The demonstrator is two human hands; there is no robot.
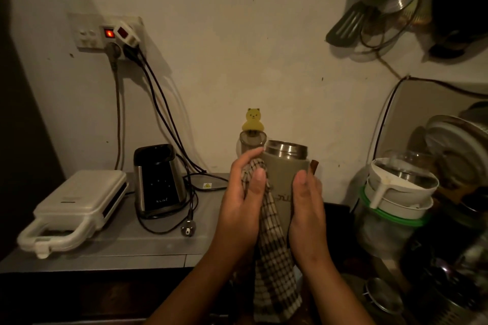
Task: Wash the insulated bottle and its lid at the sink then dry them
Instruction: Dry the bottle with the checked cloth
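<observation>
Steel-rimmed, the insulated bottle [286, 182] stands upright between both hands: the left hand [244, 203] presses a checked cloth [274, 258] against its side, the right hand [307, 208] clasps it opposite; lid apparently out of view.

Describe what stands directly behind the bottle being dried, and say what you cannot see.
Behind the bottle, by the wall, stands a translucent cup holding a yellow bear-shaped piece. The left hand and checked cloth cover the cup's lower part, so its base is hidden.
</observation>
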